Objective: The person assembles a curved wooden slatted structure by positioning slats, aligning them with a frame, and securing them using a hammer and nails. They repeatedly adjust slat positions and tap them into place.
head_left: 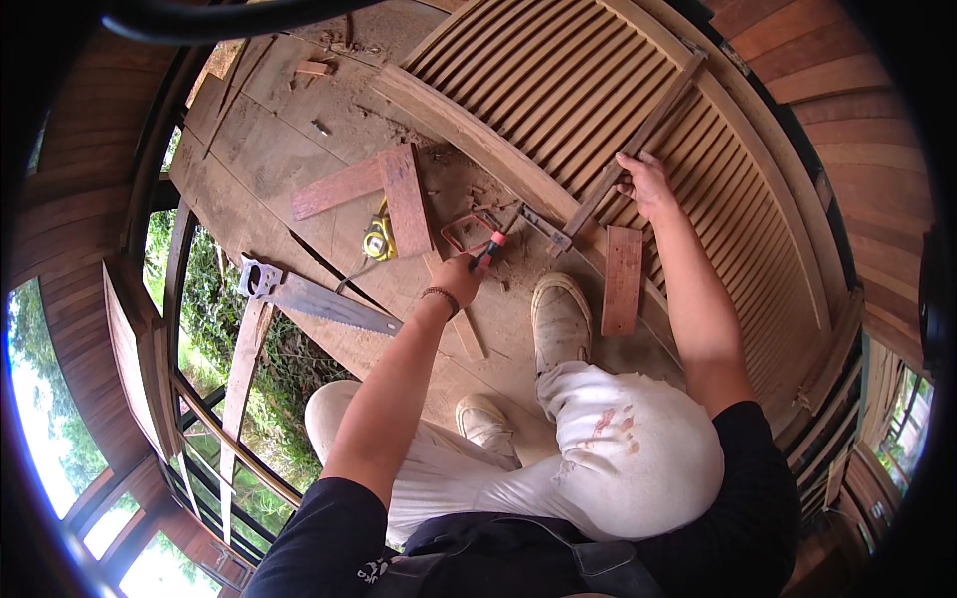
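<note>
I could steer the left hand (459, 275) over brown floorboards (508, 347) toward five o'clock; a reddish rectangular wooden board (405, 199) blocks eleven, a yellow-black tape measure (378, 242) ten.

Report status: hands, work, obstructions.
Left hand holds red-black handle; right hand grips bar. Bar lies across slatted panel. Short board near bar's lower end.

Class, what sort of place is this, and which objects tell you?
Probably a makeshift carpentry work area: a handsaw, a yellow tape measure and a large slatted wooden panel all suggest woodworking.
</note>
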Demonstrator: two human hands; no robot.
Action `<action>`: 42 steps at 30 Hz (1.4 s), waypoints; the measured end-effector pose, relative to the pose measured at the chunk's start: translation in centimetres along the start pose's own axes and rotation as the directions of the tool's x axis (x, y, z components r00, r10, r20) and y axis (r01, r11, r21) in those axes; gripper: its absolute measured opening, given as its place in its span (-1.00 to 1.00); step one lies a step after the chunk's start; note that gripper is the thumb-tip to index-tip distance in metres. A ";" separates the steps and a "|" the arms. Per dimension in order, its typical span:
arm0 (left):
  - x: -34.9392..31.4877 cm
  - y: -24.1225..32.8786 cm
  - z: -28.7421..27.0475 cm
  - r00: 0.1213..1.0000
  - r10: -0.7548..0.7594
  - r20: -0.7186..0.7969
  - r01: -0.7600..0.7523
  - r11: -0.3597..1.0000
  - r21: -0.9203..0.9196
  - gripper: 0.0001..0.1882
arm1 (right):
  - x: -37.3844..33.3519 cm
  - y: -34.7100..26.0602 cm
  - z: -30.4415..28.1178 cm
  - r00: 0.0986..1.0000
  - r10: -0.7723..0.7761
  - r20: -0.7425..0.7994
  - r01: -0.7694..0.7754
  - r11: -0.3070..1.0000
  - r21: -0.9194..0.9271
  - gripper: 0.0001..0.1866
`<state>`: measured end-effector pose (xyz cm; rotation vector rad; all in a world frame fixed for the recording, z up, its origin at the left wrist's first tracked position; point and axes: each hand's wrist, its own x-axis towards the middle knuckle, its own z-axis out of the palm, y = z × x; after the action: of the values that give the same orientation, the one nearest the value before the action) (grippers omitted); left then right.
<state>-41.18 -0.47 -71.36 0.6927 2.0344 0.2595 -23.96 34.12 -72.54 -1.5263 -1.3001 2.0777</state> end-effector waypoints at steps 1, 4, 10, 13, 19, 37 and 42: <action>-0.2 0.2 -0.2 1.000 0.010 -0.023 -0.010 1.000 -0.021 -0.53 | -0.1 0.0 -0.1 1.000 -0.001 0.009 0.001 1.000 0.002 -0.89; -0.7 0.3 -0.1 0.990 0.026 -0.139 -0.029 0.999 -0.016 -0.52 | -0.1 -0.2 0.1 1.000 0.006 0.008 -0.006 1.000 -0.012 -0.89; -1.0 1.4 1.9 0.932 0.070 -0.355 -0.038 0.995 0.097 -0.56 | 0.0 -0.1 0.2 1.000 0.012 -0.021 -0.012 1.000 -0.017 -0.90; 0.0 -0.1 1.2 0.979 0.064 -0.193 -0.072 0.997 -0.033 -0.58 | 0.1 0.0 0.1 1.000 0.005 -0.009 -0.005 1.000 -0.009 -0.90; 0.0 0.5 -0.2 0.993 0.033 -0.112 -0.033 0.999 0.003 -0.58 | -0.1 -0.3 -0.1 1.000 0.022 -0.017 -0.023 1.000 -0.020 -0.89; -0.3 0.0 2.2 0.891 0.159 -0.424 -0.120 0.986 0.116 -0.53 | -0.1 -0.3 0.1 1.000 0.022 0.000 -0.022 0.999 -0.035 -0.87; 1.1 -1.3 -0.6 0.997 0.002 0.071 0.013 0.977 -0.214 -0.60 | -0.1 -0.3 0.1 1.000 0.016 0.000 -0.016 1.000 -0.027 -0.87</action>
<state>-42.61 -0.85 -72.45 0.5535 1.9064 0.4383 -24.03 34.16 -72.25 -1.5527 -1.3248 2.0788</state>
